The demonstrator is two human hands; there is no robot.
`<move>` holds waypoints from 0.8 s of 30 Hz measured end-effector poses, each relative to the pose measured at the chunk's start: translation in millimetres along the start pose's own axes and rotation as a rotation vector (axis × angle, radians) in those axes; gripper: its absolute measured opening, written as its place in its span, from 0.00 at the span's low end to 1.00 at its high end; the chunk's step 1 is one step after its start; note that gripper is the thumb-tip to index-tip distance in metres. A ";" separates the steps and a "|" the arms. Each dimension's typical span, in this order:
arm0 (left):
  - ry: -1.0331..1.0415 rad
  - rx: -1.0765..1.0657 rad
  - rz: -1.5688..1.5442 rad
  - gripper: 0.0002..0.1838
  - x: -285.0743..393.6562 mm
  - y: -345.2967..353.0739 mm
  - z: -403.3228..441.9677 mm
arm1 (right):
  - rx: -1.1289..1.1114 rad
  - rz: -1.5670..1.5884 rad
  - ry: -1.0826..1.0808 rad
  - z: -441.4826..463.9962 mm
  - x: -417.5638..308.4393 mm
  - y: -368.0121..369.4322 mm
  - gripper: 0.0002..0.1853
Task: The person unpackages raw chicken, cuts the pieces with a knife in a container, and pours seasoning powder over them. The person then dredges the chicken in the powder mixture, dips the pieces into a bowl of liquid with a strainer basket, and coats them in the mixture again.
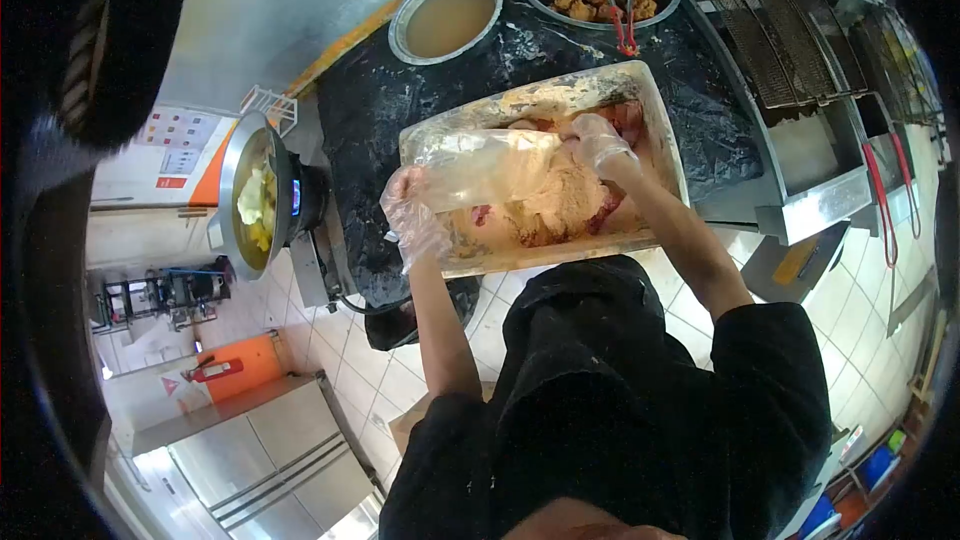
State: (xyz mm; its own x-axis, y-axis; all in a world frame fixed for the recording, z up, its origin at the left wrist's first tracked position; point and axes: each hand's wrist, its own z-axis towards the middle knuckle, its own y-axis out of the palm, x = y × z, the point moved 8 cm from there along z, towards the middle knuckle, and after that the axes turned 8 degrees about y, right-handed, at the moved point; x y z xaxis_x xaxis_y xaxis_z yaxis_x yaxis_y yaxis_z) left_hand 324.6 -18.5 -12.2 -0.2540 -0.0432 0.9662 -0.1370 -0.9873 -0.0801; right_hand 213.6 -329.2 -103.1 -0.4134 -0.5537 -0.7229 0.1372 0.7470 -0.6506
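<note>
Tray [560, 92]: near rim by the person; left hand [412, 208]: fingers gripping the clear container [465, 175] above flour [565, 208]; right hand [602, 148]: at its right end, grip indeterminable; tabletop [360, 160]: room leftward; bowl [397, 27]: beyond, apart.

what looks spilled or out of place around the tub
Whitish smears mark the black table cover between the bowl of cloudy liquid and the tub. They look odd because they may be stray powder, though I can't tell for sure. Nothing looks tipped over.
</note>
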 end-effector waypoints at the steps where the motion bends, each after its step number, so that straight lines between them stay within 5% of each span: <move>1: -0.023 0.059 -0.013 0.03 -2.4 -6.2 -3.5 | 0.016 0.081 0.002 6.3 0.8 2.1 0.14; 9: -0.146 0.325 0.078 0.09 -48.7 -83.3 -19.6 | 0.263 0.163 -0.313 -8.8 -81.1 -37.5 0.12; 12: -0.101 0.423 -0.193 0.09 -53.2 -82.7 -24.3 | 0.287 0.246 -0.348 -15.4 -97.9 -52.0 0.11; 24: -0.080 0.330 0.070 0.09 -7.7 -54.2 -17.1 | 0.309 0.107 -0.356 -26.4 -93.9 -72.1 0.06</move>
State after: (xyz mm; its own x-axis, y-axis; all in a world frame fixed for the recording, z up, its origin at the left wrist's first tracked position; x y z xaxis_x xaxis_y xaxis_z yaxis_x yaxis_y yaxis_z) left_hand 317.6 37.9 -19.5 -0.1738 -0.1111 0.9785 0.1987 -0.9771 -0.0757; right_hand 218.8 -321.3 17.8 -0.0558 -0.6115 -0.7893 0.4455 0.6922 -0.5678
